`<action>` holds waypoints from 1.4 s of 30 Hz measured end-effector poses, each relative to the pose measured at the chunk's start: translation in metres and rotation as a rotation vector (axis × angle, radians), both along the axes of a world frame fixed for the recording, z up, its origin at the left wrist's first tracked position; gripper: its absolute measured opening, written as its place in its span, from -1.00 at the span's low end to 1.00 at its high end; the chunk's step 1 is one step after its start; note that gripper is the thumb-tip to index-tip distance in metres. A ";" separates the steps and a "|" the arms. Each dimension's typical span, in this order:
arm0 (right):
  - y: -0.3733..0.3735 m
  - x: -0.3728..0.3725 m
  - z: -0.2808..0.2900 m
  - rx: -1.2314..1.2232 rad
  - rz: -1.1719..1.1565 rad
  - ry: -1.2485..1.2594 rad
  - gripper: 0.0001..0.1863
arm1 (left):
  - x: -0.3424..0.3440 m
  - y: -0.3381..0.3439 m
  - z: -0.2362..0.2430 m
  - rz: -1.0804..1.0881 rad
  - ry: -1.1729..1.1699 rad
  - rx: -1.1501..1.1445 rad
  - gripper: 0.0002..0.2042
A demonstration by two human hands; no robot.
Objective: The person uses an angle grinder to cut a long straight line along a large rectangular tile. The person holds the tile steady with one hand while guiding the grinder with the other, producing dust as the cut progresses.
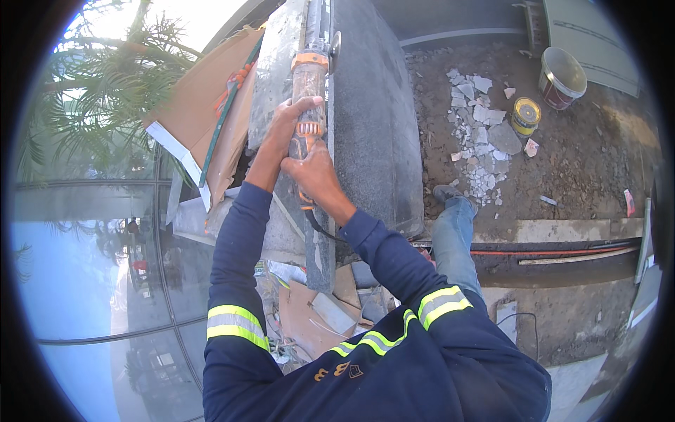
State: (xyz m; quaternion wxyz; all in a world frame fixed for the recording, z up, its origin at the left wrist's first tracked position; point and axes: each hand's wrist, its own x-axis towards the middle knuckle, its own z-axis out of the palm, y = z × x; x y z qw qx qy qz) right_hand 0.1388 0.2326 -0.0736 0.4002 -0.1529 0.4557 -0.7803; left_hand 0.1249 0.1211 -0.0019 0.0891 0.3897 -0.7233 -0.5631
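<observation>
Left hand (pixel 287 125): wrapped tight around the middle of the orange grinder (pixel 309 91).
Right hand (pixel 313 172): closed around the back end of the grinder, just behind the left hand.
Grinder: lies along the top of the grey stone slab (pixel 373 126), its round disc at the far end, touching the stone.
Cord (pixel 320 228): black, hangs down from the back of the grinder.
Cardboard (pixel 204 98): leans just left of the slab.
Ground: broken tile bits (pixel 481 126), a yellow can (pixel 526 114) and a bucket (pixel 562 76) lie well apart on the right.
</observation>
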 end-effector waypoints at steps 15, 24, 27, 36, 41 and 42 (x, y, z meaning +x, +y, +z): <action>-0.026 -0.012 -0.013 -0.069 0.003 -0.036 -0.55 | -0.015 -0.024 -0.010 0.015 0.023 0.036 -0.57; -0.014 -0.004 -0.011 -0.084 -0.001 -0.054 -0.49 | -0.008 -0.002 0.003 0.037 -0.043 0.013 -0.58; -0.006 0.004 -0.006 -0.075 -0.031 -0.033 -0.45 | -0.001 -0.001 0.000 0.013 0.010 0.031 -0.58; 0.000 0.006 -0.003 -0.055 -0.007 -0.033 -0.58 | 0.002 0.006 0.002 0.000 0.040 0.046 -0.54; -0.010 0.001 -0.007 -0.086 -0.018 -0.013 -0.64 | -0.001 -0.003 0.000 0.015 0.032 0.051 -0.56; -0.014 0.001 -0.010 -0.085 -0.042 0.000 -0.65 | -0.003 -0.005 -0.002 0.007 0.029 0.055 -0.57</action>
